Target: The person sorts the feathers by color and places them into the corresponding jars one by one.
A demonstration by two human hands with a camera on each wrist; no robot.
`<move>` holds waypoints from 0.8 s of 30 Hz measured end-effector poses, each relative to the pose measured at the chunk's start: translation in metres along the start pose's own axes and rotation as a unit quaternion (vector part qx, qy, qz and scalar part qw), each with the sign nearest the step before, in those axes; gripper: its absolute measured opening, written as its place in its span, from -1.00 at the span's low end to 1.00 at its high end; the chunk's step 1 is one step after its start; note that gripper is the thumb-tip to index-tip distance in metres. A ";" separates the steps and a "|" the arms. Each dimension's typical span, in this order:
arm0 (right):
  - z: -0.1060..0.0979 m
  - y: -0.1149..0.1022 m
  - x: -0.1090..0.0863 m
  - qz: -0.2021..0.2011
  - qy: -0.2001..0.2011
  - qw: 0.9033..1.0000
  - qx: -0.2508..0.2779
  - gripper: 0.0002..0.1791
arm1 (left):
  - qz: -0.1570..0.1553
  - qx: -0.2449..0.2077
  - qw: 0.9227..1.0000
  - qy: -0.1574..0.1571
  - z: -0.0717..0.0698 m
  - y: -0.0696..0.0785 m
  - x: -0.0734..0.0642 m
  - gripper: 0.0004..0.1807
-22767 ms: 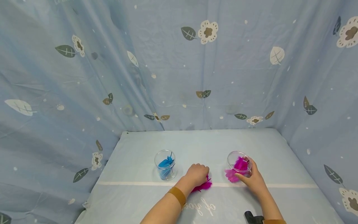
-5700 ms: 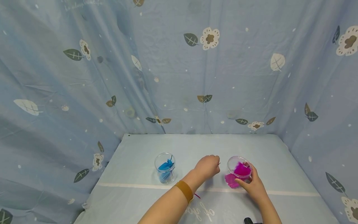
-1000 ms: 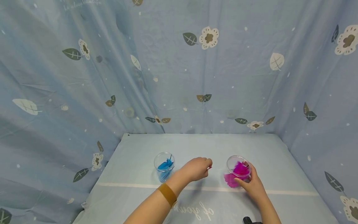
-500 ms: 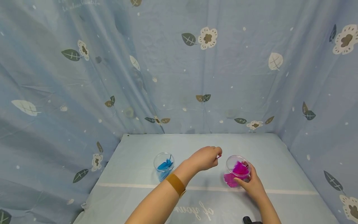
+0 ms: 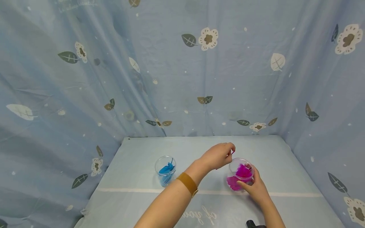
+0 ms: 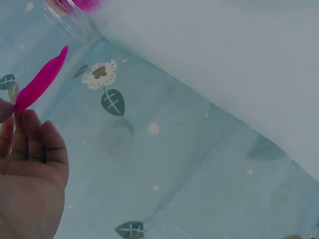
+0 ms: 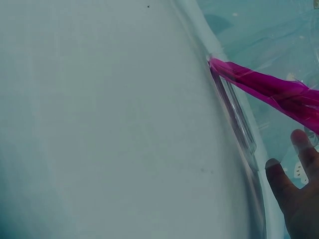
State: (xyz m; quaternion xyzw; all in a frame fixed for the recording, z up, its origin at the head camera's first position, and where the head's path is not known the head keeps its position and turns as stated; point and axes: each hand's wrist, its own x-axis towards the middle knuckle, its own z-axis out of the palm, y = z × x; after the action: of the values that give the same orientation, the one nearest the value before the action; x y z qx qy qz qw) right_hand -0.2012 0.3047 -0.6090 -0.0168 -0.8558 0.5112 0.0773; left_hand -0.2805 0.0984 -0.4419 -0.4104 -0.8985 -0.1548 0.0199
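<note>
In the left wrist view my left hand (image 6: 32, 169) pinches a magenta feather (image 6: 42, 82) by its quill end, between thumb and fingertips. From the head camera that hand (image 5: 219, 155) is raised at the far left side of a clear plastic cup (image 5: 239, 158), and only a thin bit of the feather shows. Inside the cup is a bunch of magenta feathers (image 5: 243, 171). My right hand (image 5: 256, 185) grips the cup from its right, thumb in front. The right wrist view has feathers (image 7: 269, 89) seen through the clear wall and some right-hand fingers (image 7: 280, 177).
Left of the arms stands a second clear cup (image 5: 165, 156) with blue feathers (image 5: 166, 170) in it. A black object (image 5: 252, 224) lies at the bottom edge, beside the right forearm. Patterned blue curtains (image 5: 171, 79) rise behind and beside the pale table (image 5: 199, 144).
My left hand has moved right and away, up to the cup, with the feather. Magenta feathers that lay on the table earlier are gone from there. The right hand keeps its hold.
</note>
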 end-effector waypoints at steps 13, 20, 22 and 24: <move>0.000 0.002 0.001 0.007 -0.006 1.000 0.006 0.17 | 0.008 -0.061 0.994 0.089 0.015 0.014 0.019 -0.67; 0.000 0.003 0.003 0.008 -0.005 1.000 0.002 0.16 | 0.002 -0.074 0.991 0.110 0.031 0.020 0.026 -0.69; 0.000 0.003 0.003 0.007 -0.005 1.000 0.001 0.16 | -0.004 -0.067 0.992 0.105 0.037 0.020 0.027 -0.70; 0.000 0.003 0.003 0.005 -0.005 1.000 0.001 0.16 | -0.010 -0.049 0.994 0.098 0.044 0.020 0.027 -0.70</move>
State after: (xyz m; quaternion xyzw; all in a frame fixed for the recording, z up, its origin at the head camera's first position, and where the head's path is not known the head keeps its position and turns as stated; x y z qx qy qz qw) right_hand -0.2041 0.3068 -0.6114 -0.0188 -0.8554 0.5129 0.0706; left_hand -0.2794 0.1433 -0.4746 -0.3842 -0.8877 -0.2388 0.0860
